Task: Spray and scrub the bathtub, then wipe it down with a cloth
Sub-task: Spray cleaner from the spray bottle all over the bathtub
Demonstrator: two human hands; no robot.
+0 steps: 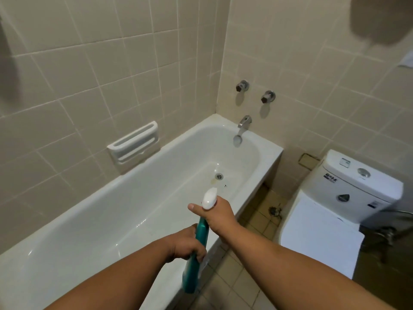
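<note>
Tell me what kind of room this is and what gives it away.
A bathroom, probably domestic: a white built-in bathtub with a metal wall spout stands against beige tiled walls, and a white ceramic toilet cistern sits beside it.

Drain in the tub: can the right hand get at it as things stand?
Probably, with a lean: nothing lies between right hand and drain, but that hand grips the spray bottle head and isn't free.
</note>
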